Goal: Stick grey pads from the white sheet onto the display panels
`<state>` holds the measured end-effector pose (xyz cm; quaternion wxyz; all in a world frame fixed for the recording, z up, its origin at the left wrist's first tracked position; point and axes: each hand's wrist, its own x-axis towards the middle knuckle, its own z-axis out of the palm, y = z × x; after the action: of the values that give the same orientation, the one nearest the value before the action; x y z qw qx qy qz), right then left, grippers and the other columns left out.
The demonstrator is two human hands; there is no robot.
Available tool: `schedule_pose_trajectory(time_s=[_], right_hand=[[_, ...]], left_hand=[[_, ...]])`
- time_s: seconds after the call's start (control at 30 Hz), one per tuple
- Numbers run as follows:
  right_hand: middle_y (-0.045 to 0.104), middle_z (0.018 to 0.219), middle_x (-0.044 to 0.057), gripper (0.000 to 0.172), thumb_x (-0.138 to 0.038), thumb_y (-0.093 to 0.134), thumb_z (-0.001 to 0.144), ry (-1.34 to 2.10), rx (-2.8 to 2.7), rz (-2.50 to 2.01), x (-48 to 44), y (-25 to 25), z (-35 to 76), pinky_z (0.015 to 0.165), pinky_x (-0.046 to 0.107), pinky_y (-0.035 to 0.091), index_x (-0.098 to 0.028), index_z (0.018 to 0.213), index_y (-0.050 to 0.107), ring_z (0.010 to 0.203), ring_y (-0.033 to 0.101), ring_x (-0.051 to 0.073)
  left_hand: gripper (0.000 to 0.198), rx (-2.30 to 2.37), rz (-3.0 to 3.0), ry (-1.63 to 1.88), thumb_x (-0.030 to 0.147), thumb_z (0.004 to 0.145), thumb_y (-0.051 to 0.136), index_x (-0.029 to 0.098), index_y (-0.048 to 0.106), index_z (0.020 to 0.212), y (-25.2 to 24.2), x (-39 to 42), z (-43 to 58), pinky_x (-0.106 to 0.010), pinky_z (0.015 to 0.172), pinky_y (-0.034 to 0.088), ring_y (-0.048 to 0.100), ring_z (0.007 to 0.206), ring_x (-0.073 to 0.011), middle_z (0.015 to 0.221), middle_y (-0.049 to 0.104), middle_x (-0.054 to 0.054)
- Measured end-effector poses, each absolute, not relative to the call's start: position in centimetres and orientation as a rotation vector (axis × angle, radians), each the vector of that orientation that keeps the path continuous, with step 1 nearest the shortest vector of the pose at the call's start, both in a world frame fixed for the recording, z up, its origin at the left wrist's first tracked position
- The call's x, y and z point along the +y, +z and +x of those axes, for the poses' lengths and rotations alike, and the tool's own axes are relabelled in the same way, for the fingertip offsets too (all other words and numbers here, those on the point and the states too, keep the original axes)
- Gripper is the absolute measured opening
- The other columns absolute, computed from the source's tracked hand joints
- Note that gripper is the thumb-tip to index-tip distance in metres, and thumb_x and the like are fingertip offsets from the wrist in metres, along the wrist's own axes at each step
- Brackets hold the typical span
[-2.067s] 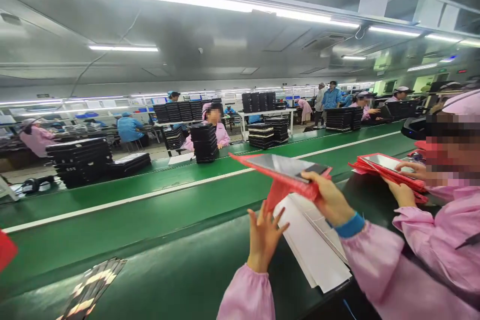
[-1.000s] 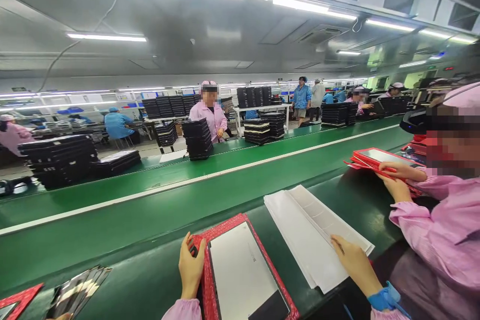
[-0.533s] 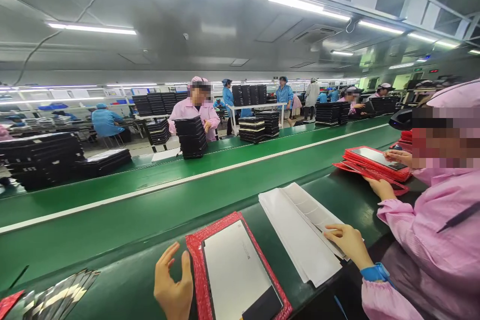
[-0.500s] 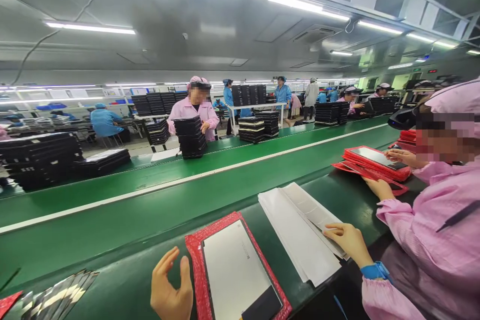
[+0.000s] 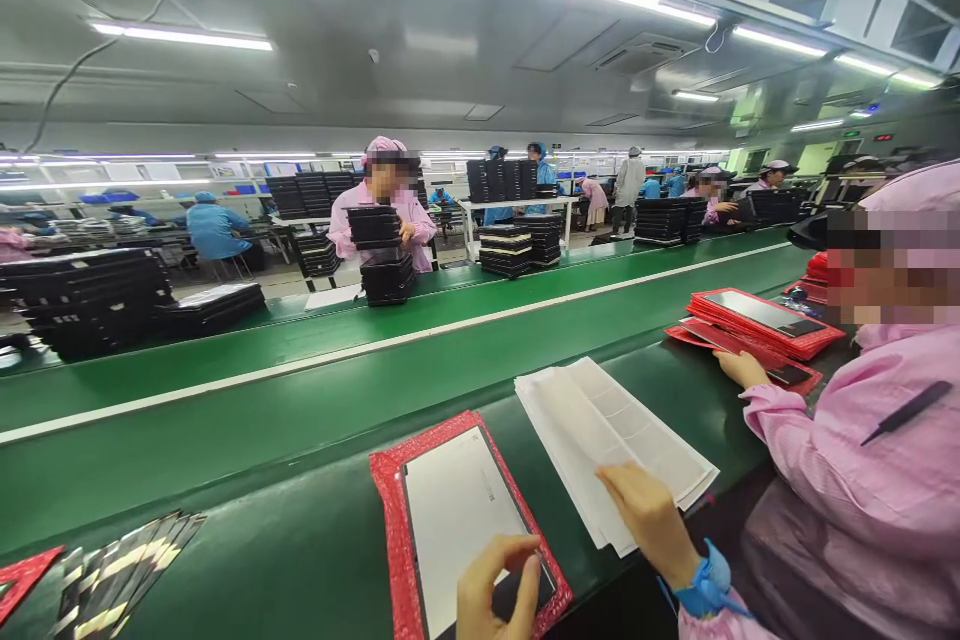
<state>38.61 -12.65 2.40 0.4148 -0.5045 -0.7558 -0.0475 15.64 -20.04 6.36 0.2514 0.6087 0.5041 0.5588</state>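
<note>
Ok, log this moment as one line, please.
left hand: at near end of silver panel, contact unclear | right hand: fingertips at white sheets | silver panel: on red wrap | dark strips: fanned, left of panel

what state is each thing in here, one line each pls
panel: flat, pale side up
red bubble wrap: lying under the panel
white sheets: piled, overlapping unevenly
dark strips: fanned out, overlapping
left hand: fingers curved over panel, contact unclear
right hand: at the sheets, grip unclear
ceiling light: lit
</note>
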Motion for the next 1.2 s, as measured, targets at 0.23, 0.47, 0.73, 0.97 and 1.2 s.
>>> schedule_pose_trajectory(time_s=[0.23,0.47,0.73,0.97,1.2], right_hand=[[0.069,0.096,0.006,0.028,-0.035,0.053,0.084,0.027,-1.954,-1.35,-15.2,-0.6,36.3,0.076,0.029,0.055,-0.02,0.105,0.059,0.087,0.066,0.019],[0.066,0.105,0.003,0.025,-0.032,0.051,0.084,0.264,-1.763,-1.393,-16.7,-1.2,38.5,0.087,0.031,0.051,-0.023,0.106,0.059,0.1,0.061,0.019],[0.066,0.102,0.003,0.023,-0.031,0.049,0.086,0.447,-1.674,-1.361,-17.0,-0.7,38.5,0.085,0.028,0.052,-0.024,0.104,0.06,0.095,0.062,0.018],[0.071,0.09,0.002,0.022,-0.037,0.058,0.079,0.538,-1.53,-1.402,-16.7,0.2,38.7,0.077,0.027,0.055,-0.023,0.094,0.064,0.084,0.067,0.02],[0.072,0.087,0.004,0.022,-0.04,0.056,0.079,0.692,-1.44,-1.376,-16.4,1.1,38.4,0.075,0.031,0.056,-0.022,0.089,0.065,0.083,0.068,0.022]], left_hand=[[0.04,1.307,1.497,0.858,0.036,0.076,0.052,0.012,0.06,0.107,6.0,-14.9,19.8,-0.026,0.071,0.051,0.065,0.079,-0.0175,0.098,0.068,-0.009],[0.032,1.388,1.532,0.643,0.033,0.075,0.049,0.007,0.065,0.085,3.2,-11.9,22.7,-0.024,0.051,0.046,0.065,0.055,-0.0175,0.07,0.07,-0.01],[0.025,1.366,1.596,0.651,0.029,0.071,0.05,0.012,0.065,0.064,2.7,-11.9,24.3,-0.022,0.049,0.04,0.059,0.054,-0.0146,0.057,0.065,-0.005],[0.026,1.272,1.665,0.662,0.029,0.073,0.048,0.014,0.069,0.071,2.4,-11.6,24.4,-0.02,0.049,0.038,0.053,0.049,-0.0104,0.059,0.064,0.0],[0.026,1.296,1.756,0.751,0.031,0.075,0.05,0.017,0.073,0.073,2.9,-11.9,24.8,-0.022,0.054,0.036,0.051,0.054,-0.0119,0.068,0.069,-0.001]])
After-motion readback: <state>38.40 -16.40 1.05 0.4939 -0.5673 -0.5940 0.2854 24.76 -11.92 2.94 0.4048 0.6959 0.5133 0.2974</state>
